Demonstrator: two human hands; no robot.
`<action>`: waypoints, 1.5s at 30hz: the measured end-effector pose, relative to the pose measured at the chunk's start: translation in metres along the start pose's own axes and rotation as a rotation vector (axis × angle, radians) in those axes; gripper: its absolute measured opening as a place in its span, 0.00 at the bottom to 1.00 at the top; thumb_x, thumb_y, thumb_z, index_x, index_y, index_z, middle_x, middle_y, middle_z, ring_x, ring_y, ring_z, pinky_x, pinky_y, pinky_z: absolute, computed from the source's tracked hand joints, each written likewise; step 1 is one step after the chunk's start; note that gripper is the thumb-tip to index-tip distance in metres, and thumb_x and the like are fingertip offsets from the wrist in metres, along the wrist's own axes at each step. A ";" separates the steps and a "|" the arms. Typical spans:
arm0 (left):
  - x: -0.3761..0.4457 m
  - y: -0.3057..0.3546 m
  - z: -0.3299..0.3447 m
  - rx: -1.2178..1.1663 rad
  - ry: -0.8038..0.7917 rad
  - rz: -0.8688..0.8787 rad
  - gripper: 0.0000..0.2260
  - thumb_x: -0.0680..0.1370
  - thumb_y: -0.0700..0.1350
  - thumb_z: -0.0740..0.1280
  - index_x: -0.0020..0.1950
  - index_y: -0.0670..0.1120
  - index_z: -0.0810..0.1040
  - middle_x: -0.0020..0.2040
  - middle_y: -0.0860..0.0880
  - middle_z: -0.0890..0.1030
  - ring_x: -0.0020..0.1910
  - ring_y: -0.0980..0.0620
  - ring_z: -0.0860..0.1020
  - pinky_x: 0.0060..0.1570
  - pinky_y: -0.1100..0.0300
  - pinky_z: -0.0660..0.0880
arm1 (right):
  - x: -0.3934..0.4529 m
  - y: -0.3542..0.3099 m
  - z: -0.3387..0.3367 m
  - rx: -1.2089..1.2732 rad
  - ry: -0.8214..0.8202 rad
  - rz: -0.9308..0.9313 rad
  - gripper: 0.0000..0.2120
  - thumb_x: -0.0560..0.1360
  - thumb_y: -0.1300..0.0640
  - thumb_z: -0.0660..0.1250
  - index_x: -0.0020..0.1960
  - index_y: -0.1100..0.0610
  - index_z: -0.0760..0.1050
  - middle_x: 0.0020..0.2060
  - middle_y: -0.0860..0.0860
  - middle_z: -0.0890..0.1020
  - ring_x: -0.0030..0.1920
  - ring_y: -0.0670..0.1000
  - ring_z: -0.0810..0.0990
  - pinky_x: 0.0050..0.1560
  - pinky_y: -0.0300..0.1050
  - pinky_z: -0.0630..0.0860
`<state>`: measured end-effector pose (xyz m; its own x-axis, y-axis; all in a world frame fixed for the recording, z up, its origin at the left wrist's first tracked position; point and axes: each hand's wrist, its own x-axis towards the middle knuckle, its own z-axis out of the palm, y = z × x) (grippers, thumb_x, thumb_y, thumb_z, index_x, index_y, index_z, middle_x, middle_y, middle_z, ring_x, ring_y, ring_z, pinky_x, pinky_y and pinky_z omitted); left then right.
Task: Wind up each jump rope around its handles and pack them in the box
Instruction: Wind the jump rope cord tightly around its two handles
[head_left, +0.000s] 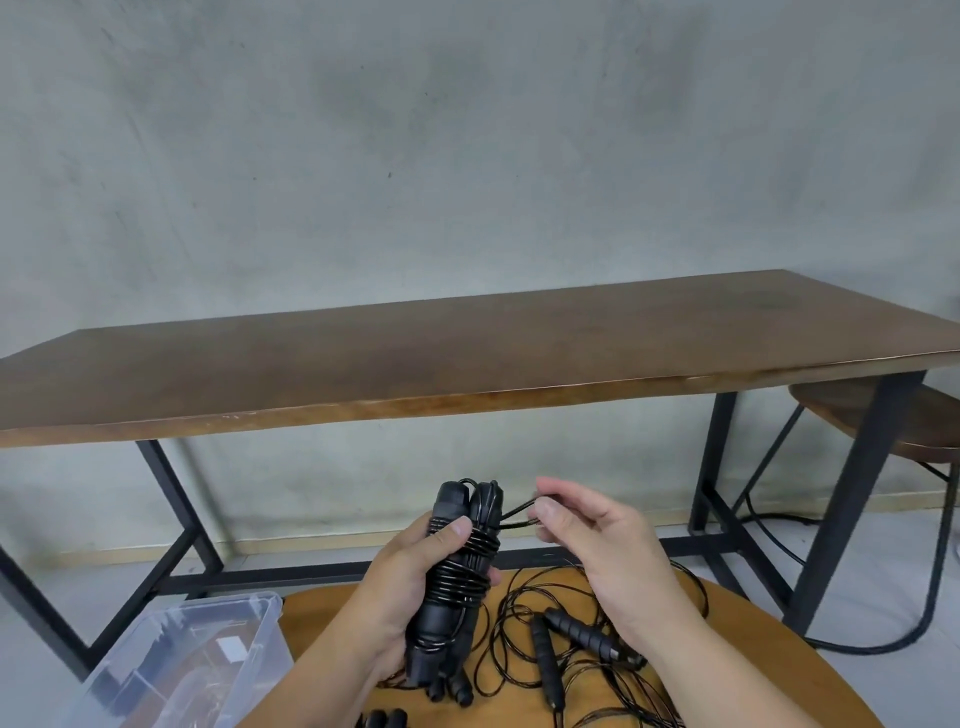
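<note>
My left hand (400, 587) grips a pair of black jump rope handles (457, 582) held upright side by side, with black cord wound in several turns round their middle. My right hand (587, 535) pinches the loose end loop of that cord (519, 512) just right of the handle tops. On the round wooden table (727, 660) below lie more black handles (576, 631) amid tangled loose cord (524, 618). A clear plastic box (171, 665) stands at the lower left, beside the table edge.
A long brown table (467, 353) with black metal legs stands ahead against a grey wall. A round stool (914, 421) sits at the right, with a black cable on the floor beneath it. More black handles (384, 719) show at the bottom edge.
</note>
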<state>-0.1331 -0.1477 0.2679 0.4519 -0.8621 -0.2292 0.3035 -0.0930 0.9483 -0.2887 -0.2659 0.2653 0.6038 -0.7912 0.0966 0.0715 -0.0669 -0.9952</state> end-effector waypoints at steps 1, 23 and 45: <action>0.000 0.000 0.001 0.014 -0.006 0.008 0.19 0.73 0.49 0.70 0.60 0.39 0.76 0.48 0.30 0.81 0.40 0.40 0.82 0.39 0.54 0.76 | 0.002 -0.002 0.001 0.023 0.025 -0.012 0.11 0.73 0.51 0.71 0.56 0.46 0.81 0.42 0.46 0.86 0.41 0.42 0.83 0.45 0.35 0.78; 0.006 -0.012 0.020 -0.006 0.019 0.105 0.11 0.78 0.44 0.69 0.59 0.43 0.77 0.47 0.38 0.84 0.40 0.44 0.82 0.36 0.58 0.78 | 0.021 0.006 0.015 -0.262 -0.024 -0.149 0.15 0.80 0.51 0.64 0.66 0.41 0.72 0.57 0.38 0.78 0.57 0.39 0.76 0.54 0.33 0.71; -0.020 -0.105 -0.022 -0.005 0.028 -0.048 0.13 0.79 0.46 0.68 0.61 0.42 0.77 0.44 0.40 0.84 0.41 0.44 0.83 0.37 0.56 0.77 | -0.022 0.083 0.020 -0.828 -0.144 -0.062 0.09 0.76 0.52 0.71 0.41 0.55 0.85 0.28 0.50 0.81 0.30 0.48 0.79 0.39 0.50 0.79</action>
<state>-0.1555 -0.1098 0.1679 0.4602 -0.8423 -0.2806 0.3292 -0.1316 0.9350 -0.2800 -0.2417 0.1806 0.7176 -0.6898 0.0962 -0.4638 -0.5764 -0.6728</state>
